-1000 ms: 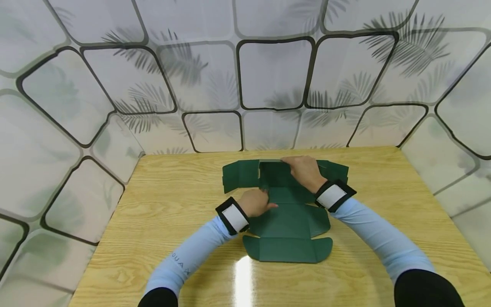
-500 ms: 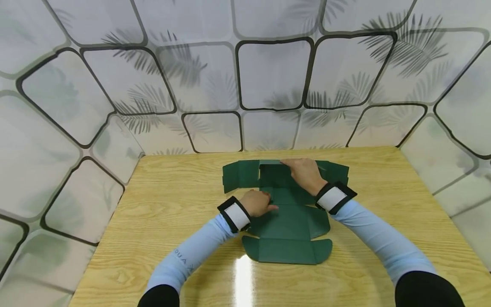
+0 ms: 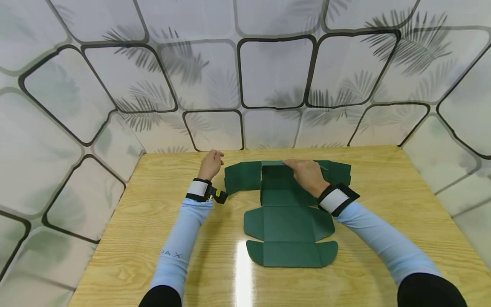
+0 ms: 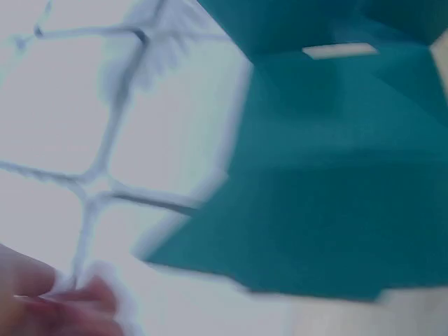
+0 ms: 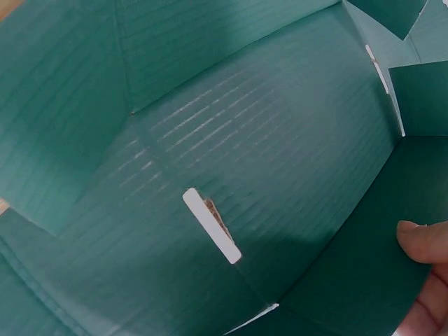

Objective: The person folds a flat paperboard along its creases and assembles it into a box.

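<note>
A green cardboard box [image 3: 289, 224], partly unfolded, lies on the table with its back panel raised. My right hand [image 3: 308, 175] holds the top edge of that panel. In the right wrist view the thumb [image 5: 420, 241] presses the panel's face, with the fingers curled round its edge. My left hand [image 3: 211, 164] is off the box, just left of its left side flap [image 3: 242, 177], fingers loosely curled around nothing. Blurred fingertips [image 4: 63, 304] show low in the left wrist view, beside the green cardboard [image 4: 336, 210]. Light slots [image 5: 212, 226] are cut along a fold line.
The wooden table [image 3: 153, 238] stretches out on both sides of the box. Behind it rises a patterned wall covering [image 3: 274, 72] with dark outlines and leaf prints. A bright reflection lies on the tabletop in front of the box.
My left hand has left the middle of the box and moved left and away from me, uncovering the left front flap. The right hand keeps its hold on the back panel.
</note>
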`<action>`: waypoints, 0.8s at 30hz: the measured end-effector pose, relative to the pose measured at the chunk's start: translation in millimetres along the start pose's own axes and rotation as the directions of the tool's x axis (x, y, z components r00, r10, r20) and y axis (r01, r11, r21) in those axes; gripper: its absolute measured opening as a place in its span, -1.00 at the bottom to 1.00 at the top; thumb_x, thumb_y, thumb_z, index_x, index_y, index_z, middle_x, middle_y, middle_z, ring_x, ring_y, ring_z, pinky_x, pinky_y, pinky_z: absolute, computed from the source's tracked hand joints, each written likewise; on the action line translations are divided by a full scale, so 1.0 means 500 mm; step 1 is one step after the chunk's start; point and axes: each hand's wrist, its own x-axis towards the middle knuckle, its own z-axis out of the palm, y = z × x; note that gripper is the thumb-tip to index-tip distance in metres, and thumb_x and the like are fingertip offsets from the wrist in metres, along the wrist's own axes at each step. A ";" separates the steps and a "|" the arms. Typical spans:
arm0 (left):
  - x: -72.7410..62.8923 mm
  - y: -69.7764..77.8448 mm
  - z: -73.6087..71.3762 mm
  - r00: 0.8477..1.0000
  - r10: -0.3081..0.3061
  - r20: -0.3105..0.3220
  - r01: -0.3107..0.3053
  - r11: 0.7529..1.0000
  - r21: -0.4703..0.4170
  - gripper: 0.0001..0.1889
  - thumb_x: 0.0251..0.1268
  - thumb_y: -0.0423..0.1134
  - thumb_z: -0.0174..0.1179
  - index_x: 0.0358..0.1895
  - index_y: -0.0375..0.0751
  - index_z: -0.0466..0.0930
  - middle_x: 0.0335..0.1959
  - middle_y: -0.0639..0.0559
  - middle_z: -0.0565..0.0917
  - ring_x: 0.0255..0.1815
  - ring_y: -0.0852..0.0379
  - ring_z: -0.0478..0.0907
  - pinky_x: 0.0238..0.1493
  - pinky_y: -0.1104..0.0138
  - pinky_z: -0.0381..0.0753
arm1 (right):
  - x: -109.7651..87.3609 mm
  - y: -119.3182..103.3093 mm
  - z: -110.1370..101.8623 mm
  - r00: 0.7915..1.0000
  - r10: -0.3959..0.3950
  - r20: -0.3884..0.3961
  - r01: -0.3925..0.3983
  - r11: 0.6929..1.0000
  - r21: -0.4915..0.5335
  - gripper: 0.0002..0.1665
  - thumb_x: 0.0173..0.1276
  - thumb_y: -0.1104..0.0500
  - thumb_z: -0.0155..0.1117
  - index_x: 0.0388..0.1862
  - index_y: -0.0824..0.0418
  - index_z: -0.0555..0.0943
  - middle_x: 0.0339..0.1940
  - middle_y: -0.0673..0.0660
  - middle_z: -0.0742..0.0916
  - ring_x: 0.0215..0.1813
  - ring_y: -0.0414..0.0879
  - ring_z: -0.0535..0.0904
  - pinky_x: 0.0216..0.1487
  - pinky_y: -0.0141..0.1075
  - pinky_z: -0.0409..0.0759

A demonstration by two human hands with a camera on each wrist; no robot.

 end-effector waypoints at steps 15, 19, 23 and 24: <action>-0.031 -0.003 0.036 0.773 0.191 0.605 0.162 0.863 -0.479 -0.46 0.64 -0.16 -0.37 0.55 -0.29 -0.11 0.52 -0.32 0.07 0.48 -0.17 0.16 0.44 0.09 0.25 | -0.004 0.004 0.005 0.999 -0.011 -0.049 0.011 1.000 -0.015 -0.57 0.18 0.56 0.17 -0.03 0.27 0.72 -0.14 0.25 0.78 -0.69 0.05 0.52 -0.69 -0.33 0.06; -0.037 0.009 0.045 0.709 0.261 0.655 0.162 0.844 -0.511 -0.45 0.65 -0.15 -0.43 0.57 -0.17 -0.25 0.58 -0.25 -0.18 0.55 -0.28 -0.07 0.53 0.00 0.00 | -0.005 0.002 0.006 0.999 -0.018 -0.042 0.018 1.000 -0.002 -0.55 0.19 0.57 0.15 -0.01 0.27 0.71 -0.13 0.25 0.78 -0.75 0.01 0.42 -0.63 -0.36 -0.02; -0.031 0.008 0.074 0.668 0.325 0.670 0.090 0.858 -0.506 -0.41 0.63 -0.22 -0.33 0.58 -0.03 -0.32 0.60 -0.09 -0.34 0.58 -0.23 -0.21 0.54 -0.02 -0.05 | -0.007 -0.003 0.006 0.999 -0.022 -0.041 0.022 1.000 0.000 -0.55 0.18 0.57 0.15 -0.01 0.28 0.71 -0.12 0.25 0.78 -0.77 0.00 0.38 -0.63 -0.35 -0.04; -0.029 0.008 0.083 0.669 0.334 0.664 0.061 0.866 -0.496 -0.38 0.62 -0.22 -0.28 0.58 -0.01 -0.33 0.60 -0.07 -0.35 0.58 -0.22 -0.23 0.53 -0.04 -0.03 | -0.007 -0.005 0.007 0.999 -0.020 -0.040 0.020 1.000 -0.004 -0.55 0.18 0.57 0.15 -0.01 0.28 0.71 -0.12 0.25 0.78 -0.75 0.01 0.40 -0.66 -0.34 -0.01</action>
